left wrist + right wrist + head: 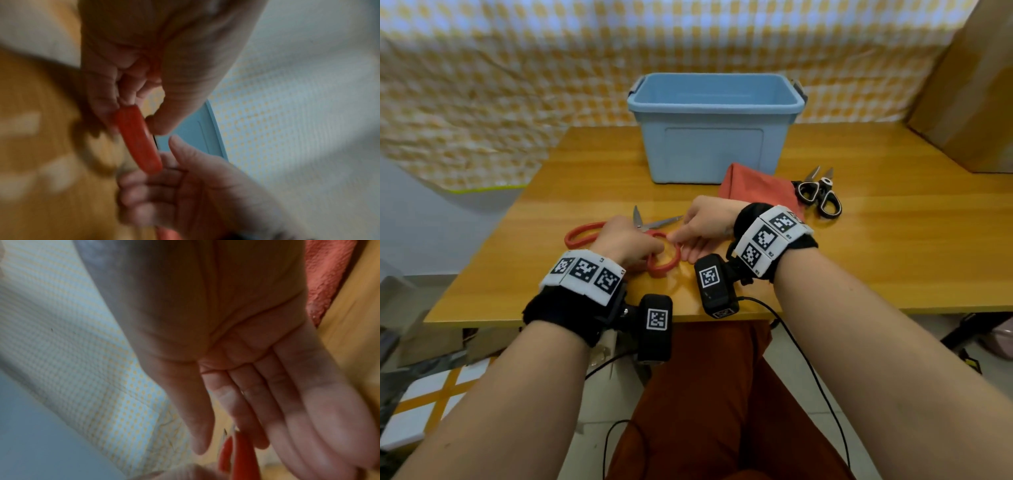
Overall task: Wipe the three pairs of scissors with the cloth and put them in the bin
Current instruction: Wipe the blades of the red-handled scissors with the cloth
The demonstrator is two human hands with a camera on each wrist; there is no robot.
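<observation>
Both wrists, banded with printed markers, lay nearest the lens above the near edge of the wooden table (893, 240). My left hand (625, 241) curled its fingers (107, 91) through one loop of the red-handled scissors (585, 234), pinching that loop against the thumb, presumably to steady the pair for lifting. My right hand (705, 224) met it from the other side with fingers (298, 410) straight and held loosely together, tips touching the loop, as if to take or turn it. No cloth was in either hand, so I judged the wiping of this pair not yet begun.

These scissors lay flat beneath my fingers, blades (654, 222) parted in a narrow V pointing away from my fingertips, steel bright, handles a glossy orange-red. Beyond my right knuckles sat the folded red cloth (756, 186), and just past its far side the black-handled scissors (820, 195), closed blades aimed away. Farther ahead of both hands stood the blue bin (712, 137), open; its floor was hidden. A third pair was not visible.
</observation>
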